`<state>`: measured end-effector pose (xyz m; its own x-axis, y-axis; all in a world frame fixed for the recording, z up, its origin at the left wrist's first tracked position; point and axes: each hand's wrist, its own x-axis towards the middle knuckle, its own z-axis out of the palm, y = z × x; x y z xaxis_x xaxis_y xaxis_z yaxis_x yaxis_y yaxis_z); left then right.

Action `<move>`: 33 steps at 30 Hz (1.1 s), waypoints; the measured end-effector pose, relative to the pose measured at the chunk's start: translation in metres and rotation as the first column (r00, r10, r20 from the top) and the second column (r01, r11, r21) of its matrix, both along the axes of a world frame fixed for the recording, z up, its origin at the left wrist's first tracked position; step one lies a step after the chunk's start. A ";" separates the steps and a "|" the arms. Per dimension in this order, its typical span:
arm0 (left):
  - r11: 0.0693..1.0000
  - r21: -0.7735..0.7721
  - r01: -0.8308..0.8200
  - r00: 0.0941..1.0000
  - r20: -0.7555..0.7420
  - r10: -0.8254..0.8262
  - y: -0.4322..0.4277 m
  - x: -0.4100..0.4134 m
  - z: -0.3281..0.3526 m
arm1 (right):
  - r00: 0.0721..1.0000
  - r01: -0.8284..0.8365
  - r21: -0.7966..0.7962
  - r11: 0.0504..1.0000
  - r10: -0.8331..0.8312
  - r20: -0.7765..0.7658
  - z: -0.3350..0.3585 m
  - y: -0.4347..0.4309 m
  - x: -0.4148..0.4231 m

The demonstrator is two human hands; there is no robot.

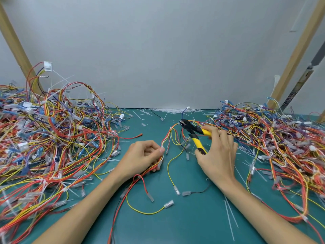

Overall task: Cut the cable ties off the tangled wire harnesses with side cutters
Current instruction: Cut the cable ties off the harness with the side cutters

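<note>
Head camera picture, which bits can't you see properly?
- Head view: what sits between the blades of the side cutters; too small.
- Head view: the harness where the left hand pinches it; fingers cover it.
- Head view: the cutter handles' ends; the right hand hides them.
- Head view: left wire pile; cut off by the frame edge, blurred.

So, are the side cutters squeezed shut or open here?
Open. The side cutters show two yellow handles splayed wide apart in the right hand. Whether the jaws hold anything, cannot tell.
</note>
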<state>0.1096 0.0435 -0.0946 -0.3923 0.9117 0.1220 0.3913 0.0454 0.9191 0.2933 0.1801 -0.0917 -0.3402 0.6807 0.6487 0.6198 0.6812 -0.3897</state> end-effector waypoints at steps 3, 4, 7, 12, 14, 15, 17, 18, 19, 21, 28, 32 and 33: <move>0.998 -0.019 -0.057 0.998 0.027 0.058 0.000 0.004 0.004 | 0.997 -0.042 -0.066 0.997 0.038 -0.063 0.000 0.001 0.001; 0.997 -0.024 -0.074 0.997 0.024 0.074 0.001 0.005 0.006 | 0.995 -0.051 -0.084 0.995 0.044 -0.085 0.001 0.001 0.001; 0.992 -0.046 -0.121 0.992 -0.048 0.119 0.002 0.007 0.007 | 0.995 -0.047 -0.135 0.990 0.033 -0.098 0.002 0.003 0.001; 0.984 -0.064 -0.169 0.980 -0.115 0.161 0.006 0.011 0.008 | 0.994 -0.045 -0.198 0.979 0.023 -0.109 0.001 0.005 0.001; 0.984 -0.060 -0.169 0.977 -0.142 0.159 0.006 0.012 0.008 | 0.994 -0.054 -0.203 0.978 0.033 -0.108 0.001 0.005 0.001; 0.984 -0.060 -0.166 0.977 -0.147 0.155 0.005 0.012 0.007 | 0.994 -0.061 -0.204 0.977 0.040 -0.104 0.001 0.005 0.001; 0.986 -0.066 -0.153 0.980 -0.137 0.143 0.004 0.011 0.008 | 0.994 -0.074 -0.208 0.975 0.056 -0.093 0.002 0.004 0.001; 0.987 -0.071 -0.144 0.982 -0.131 0.134 0.004 0.010 0.008 | 0.994 -0.079 -0.210 0.974 0.062 -0.086 0.002 0.004 0.001; 0.988 -0.076 -0.133 0.985 -0.121 0.123 0.003 0.009 0.008 | 0.995 -0.083 -0.213 0.973 0.067 -0.080 0.002 0.004 0.001; 0.991 -0.085 -0.101 0.992 -0.086 0.094 0.002 0.007 0.009 | 0.994 -0.090 -0.216 0.972 0.076 -0.073 0.003 0.003 0.001; 0.994 -0.091 0.056 0.992 0.122 -0.044 0.000 0.002 0.014 | 0.977 -0.215 -0.150 0.965 0.213 -0.030 0.006 -0.007 0.002; 0.993 -0.093 0.077 0.971 0.233 -0.054 0.002 0.001 0.018 | 0.969 -0.228 -0.037 0.973 0.231 0.085 0.004 -0.016 0.001; 0.993 -0.096 0.066 0.957 0.287 -0.036 0.003 0.000 0.019 | 0.967 -0.223 -0.021 0.975 0.224 0.117 0.003 -0.016 0.000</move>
<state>0.1100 0.0464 -0.0760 -0.3496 0.9332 -0.0835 0.1190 0.1326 0.9840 0.2936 0.1643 -0.0884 -0.5582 0.5831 0.5902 0.4940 0.8051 -0.3282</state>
